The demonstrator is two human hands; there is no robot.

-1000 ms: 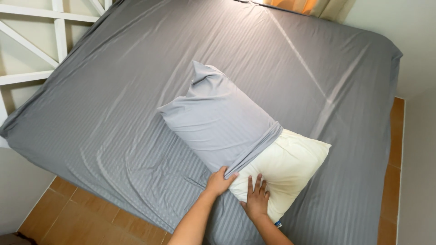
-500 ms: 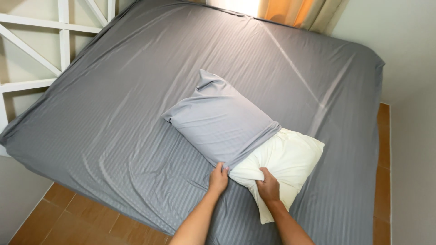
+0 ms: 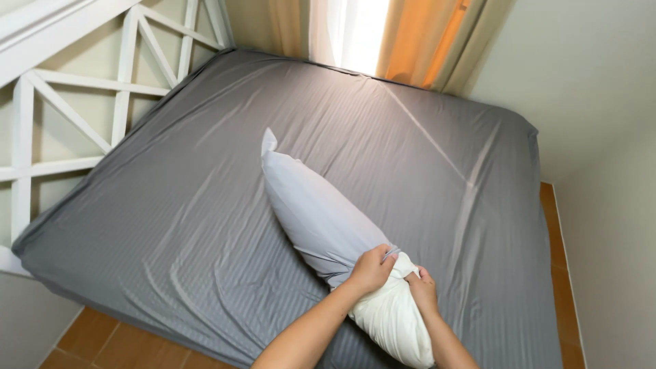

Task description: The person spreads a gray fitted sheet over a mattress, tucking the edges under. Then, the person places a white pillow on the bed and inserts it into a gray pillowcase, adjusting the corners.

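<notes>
While the long cream-white pillow [image 3: 393, 318] stands tilted on its edge near the foot of the bed, both hands grip it where the pale grey striped pillowcase [image 3: 311, 205] ends. That pillowcase covers the far part of the pillow, its free corner pointing toward the window, and the bare cream end sticks out toward the person. Closed in a fist, the left hand [image 3: 372, 268] bunches the open hem of the pillowcase against the pillow's upper side. Just beside it, the right hand [image 3: 422, 288] is curled tight round the same hem and the pillow's edge, its knuckles nearly touching the left hand. Underneath lies the dark grey striped fitted sheet [image 3: 205, 205], creased across the mattress. Orange curtains [image 3: 417, 34] hang at the bright window beyond the bed, and a white wooden lattice frame [image 3: 75, 123] stands along the left side.
</notes>
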